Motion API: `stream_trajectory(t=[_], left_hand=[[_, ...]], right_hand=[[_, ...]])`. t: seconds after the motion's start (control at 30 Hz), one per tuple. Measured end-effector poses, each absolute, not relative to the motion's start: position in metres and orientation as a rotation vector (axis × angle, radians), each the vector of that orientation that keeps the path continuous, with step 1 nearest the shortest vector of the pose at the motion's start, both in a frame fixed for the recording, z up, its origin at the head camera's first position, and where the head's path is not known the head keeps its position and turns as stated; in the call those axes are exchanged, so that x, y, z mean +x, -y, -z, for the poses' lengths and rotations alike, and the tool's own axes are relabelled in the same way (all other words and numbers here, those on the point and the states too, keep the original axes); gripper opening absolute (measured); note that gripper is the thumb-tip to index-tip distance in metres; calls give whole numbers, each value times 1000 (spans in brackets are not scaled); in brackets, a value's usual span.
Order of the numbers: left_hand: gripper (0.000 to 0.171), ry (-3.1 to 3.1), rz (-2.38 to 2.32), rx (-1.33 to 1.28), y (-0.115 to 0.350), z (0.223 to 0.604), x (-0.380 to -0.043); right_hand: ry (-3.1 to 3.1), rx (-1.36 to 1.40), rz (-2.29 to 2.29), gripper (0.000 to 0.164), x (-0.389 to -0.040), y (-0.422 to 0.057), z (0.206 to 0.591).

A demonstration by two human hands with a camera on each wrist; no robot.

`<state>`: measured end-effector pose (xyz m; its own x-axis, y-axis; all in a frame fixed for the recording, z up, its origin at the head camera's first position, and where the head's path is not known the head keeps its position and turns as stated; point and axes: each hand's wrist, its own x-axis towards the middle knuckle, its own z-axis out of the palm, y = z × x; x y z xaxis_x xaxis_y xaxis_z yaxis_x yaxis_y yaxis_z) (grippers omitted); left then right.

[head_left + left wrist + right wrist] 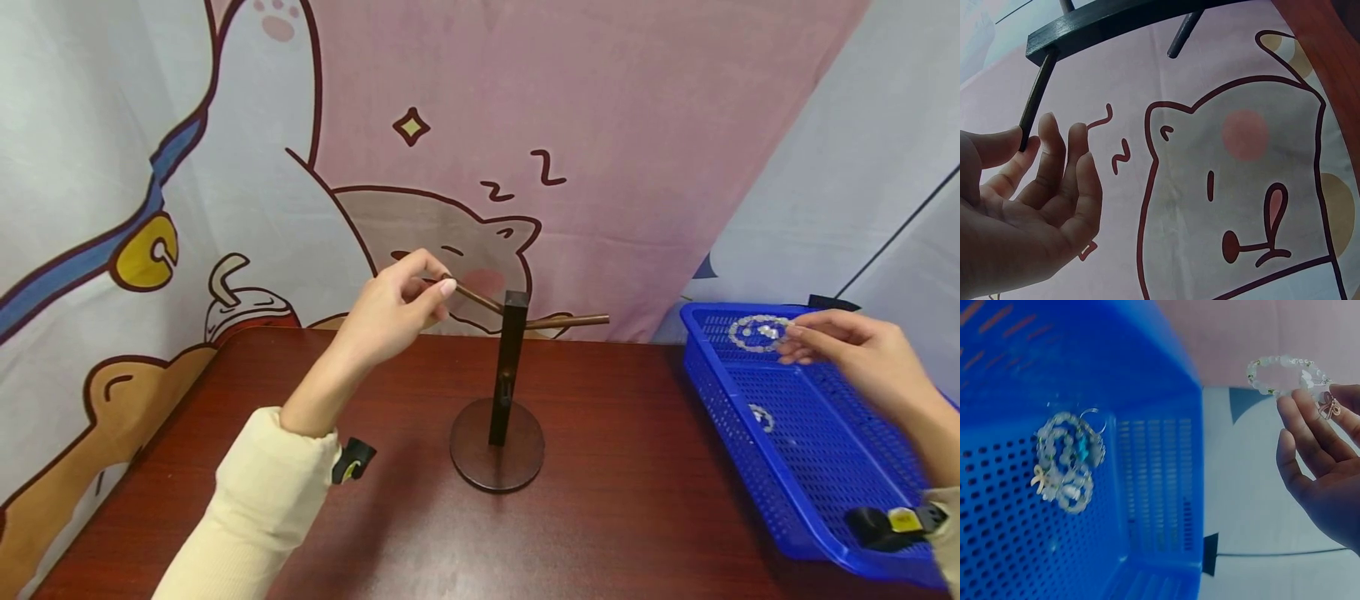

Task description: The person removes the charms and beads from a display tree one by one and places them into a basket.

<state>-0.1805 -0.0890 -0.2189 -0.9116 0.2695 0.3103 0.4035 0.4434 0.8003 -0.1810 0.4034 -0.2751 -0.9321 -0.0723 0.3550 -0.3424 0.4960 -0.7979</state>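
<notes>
On the table stands a dark wooden stand with a round base, an upright post and rods sticking out to both sides. My left hand pinches the tip of the upper left rod between thumb and index finger; in the left wrist view the other fingers are loosely bent. Over the far end of a blue basket, my right hand pinches a clear beaded bracelet with a small bow charm. The bracelet hangs out past the fingertips as an open loop.
More beaded bracelets lie together inside the basket, at the table's right side. The reddish-brown table ends at the back against a pink and white cartoon cloth.
</notes>
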Motion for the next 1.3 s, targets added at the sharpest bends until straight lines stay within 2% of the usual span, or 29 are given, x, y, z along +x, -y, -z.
stream_trajectory(t=[0.27,0.83,1.3], left_hand=[[10,2542,1459,-600,88,219,-181],[10,2548,1482,-588,89,219,-181],[11,2542,1466,-604,90,219,-180]], right_hand=[[2478,233,-1385,16,-183,-422,288],[2509,154,-1511,16,-190,-440,319],[2647,267,-1554,24,-199,-461,338]])
